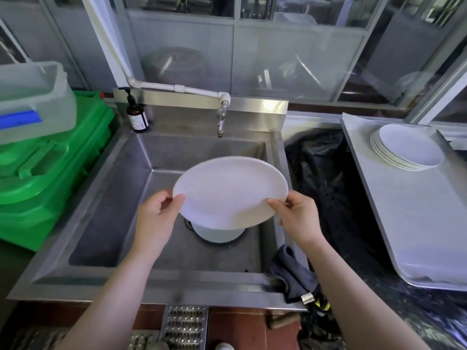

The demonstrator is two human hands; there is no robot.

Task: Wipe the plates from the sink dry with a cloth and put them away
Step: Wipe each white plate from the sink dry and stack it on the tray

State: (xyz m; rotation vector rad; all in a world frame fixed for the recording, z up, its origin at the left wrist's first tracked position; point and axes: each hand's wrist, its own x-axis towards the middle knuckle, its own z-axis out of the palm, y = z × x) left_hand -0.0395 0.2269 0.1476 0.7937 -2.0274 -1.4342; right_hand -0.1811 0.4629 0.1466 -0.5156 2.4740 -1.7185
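Over the sink (121,173) I hold a white plate (230,192) — left hand (158,215) and right hand (299,215) pinching opposite rims — face up, long axis left-right, tilted slightly.

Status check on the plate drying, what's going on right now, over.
Left hand and right hand grip a white plate over the sink. Cloth untouched on sink's edge. More plates below. Stack waits right; path clear.

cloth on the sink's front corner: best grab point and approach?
Pinch the cloth at its raised fold on the sink rim, coming from above with the right hand. It lies crumpled and limp, part hanging off the front edge, so the bunched top gives most to grip.
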